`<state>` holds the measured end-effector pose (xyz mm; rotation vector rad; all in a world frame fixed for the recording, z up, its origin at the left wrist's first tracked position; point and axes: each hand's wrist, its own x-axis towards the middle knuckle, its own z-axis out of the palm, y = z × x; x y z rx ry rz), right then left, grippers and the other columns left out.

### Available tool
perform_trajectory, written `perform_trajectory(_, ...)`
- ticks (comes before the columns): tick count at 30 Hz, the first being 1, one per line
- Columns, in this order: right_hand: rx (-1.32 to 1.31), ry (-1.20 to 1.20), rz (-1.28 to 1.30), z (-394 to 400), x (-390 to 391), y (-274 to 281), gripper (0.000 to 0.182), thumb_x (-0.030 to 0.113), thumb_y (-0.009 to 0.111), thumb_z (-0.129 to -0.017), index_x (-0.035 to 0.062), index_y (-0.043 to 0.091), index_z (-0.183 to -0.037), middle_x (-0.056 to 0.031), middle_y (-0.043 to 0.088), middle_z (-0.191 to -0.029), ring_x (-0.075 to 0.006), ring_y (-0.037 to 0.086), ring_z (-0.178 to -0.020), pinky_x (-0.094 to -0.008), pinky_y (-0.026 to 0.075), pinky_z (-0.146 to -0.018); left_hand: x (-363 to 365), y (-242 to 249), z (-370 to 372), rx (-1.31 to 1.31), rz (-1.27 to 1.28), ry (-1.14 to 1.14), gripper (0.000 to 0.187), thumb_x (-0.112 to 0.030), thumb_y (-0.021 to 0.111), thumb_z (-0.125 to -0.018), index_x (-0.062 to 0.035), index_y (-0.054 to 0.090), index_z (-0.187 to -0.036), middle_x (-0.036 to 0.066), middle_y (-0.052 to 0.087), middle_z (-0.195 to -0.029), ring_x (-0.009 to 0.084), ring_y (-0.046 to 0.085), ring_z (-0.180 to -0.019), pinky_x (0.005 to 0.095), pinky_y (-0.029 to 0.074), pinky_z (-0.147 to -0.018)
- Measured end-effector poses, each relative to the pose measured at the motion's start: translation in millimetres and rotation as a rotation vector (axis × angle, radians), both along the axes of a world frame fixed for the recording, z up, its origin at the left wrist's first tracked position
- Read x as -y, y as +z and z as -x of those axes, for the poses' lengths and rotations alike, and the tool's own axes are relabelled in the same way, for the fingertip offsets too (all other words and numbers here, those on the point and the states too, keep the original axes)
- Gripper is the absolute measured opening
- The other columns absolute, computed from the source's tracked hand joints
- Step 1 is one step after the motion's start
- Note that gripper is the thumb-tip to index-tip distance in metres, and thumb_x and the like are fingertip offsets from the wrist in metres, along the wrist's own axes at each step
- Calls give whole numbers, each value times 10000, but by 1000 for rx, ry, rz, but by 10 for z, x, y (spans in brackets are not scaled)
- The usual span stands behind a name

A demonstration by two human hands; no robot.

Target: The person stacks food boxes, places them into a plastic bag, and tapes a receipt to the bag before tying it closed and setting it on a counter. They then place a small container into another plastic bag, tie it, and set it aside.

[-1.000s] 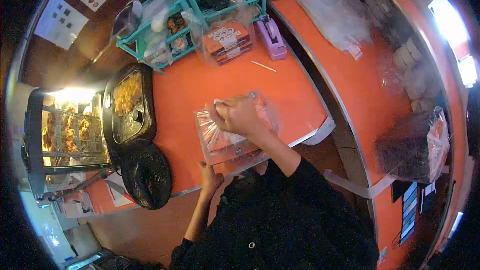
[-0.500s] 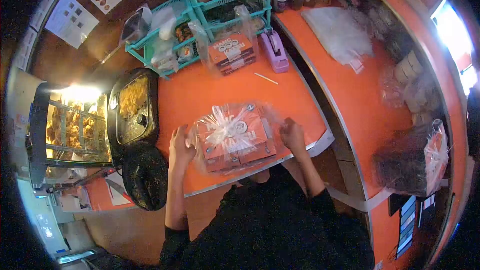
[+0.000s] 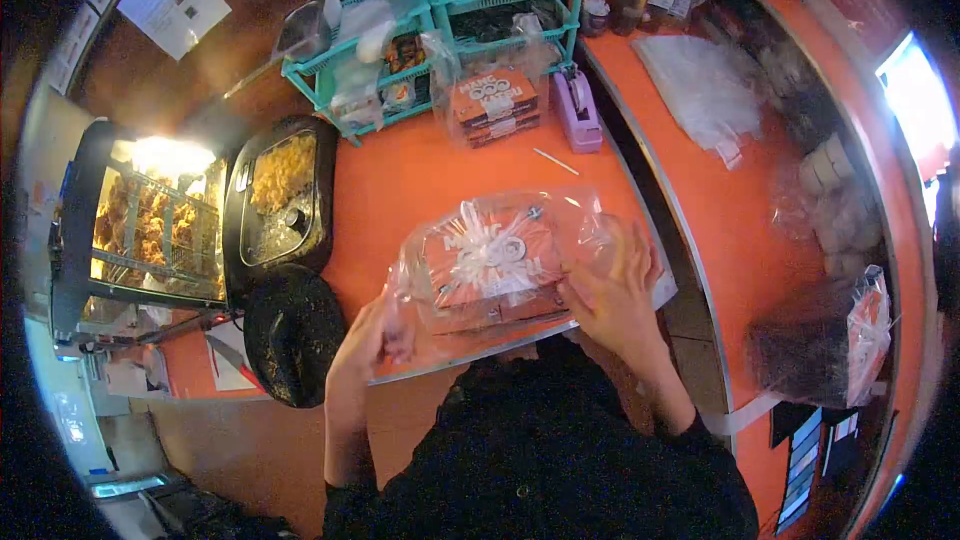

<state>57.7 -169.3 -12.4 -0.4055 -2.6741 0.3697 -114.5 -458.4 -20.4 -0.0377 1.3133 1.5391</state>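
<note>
An orange printed food box [image 3: 482, 250] lies on the orange counter in front of me, inside a clear plastic bag [image 3: 412, 255]. The bag is gathered into a white, crinkled bunch over the middle of the lid. At the bag's near left corner is my left hand [image 3: 370, 338], its fingers apart and a little blurred. My right hand [image 3: 622, 295] is spread open against the bag's right side, palm toward the box. Neither hand shows a firm grip on the plastic.
Behind stand a bagged orange box [image 3: 492, 105], a purple tape dispenser [image 3: 577, 115] and teal baskets [image 3: 400, 65]. A white stick [image 3: 556, 161] lies nearby. At left are a pan of fried food [image 3: 283, 190], a black lid [image 3: 290, 335] and a lit display case [image 3: 160, 230]. Plastic bags [image 3: 700, 90] lie right.
The box now sits turned slightly and the bag has puffed out. My right hand has opened and come in over the bag's right side; my left hand has moved lower, nearer the counter edge.
</note>
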Motion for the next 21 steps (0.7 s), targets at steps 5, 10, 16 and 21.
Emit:
perform_trajectory(5, 179, -297, 110, -311, -331, -1005, 329, 236, 678, -743, 168, 656, -1064, -249, 358, -1327, -436, 438, -1204, -459, 421, -955, 346, -366, -95, -760, 214, -294, 727, -59, 631, -817, -66, 250, -1436, 28, 549, -921, 94, 515, -654, 230, 449, -559)
perform_trajectory(10, 358, -86, 444, -218, -10, -442, 853, 250, 716, -688, 308, 285, -1423, -218, 383, -1371, -459, 501, -1128, -502, 517, -832, 244, -1088, 719, -872, 291, -519, 802, 101, 570, -754, -82, 212, -1448, 47, 587, -936, 131, 560, -732, 264, 477, -582)
perform_trajectory(16, 486, -54, 560, -172, -97, -816, 935, 215, 789, -688, 342, 251, -1442, -196, 340, -1390, -408, 496, -1163, -506, 489, -883, 137, -2051, 967, -1149, 494, -653, 679, 104, 562, -764, -76, 297, -1363, 53, 577, -918, 151, 562, -722, 281, 476, -587)
perform_trajectory(21, -278, 45, 730, -1343, 2, -1485, 447, 143, 677, -819, 173, 576, -1253, -160, 458, -1292, -319, 569, -1049, -402, 456, -940, 646, -2014, 335, -1429, 764, -442, 592, 98, 561, -771, -67, 349, -1297, 61, 569, -917, 163, 561, -719, 293, 475, -598)
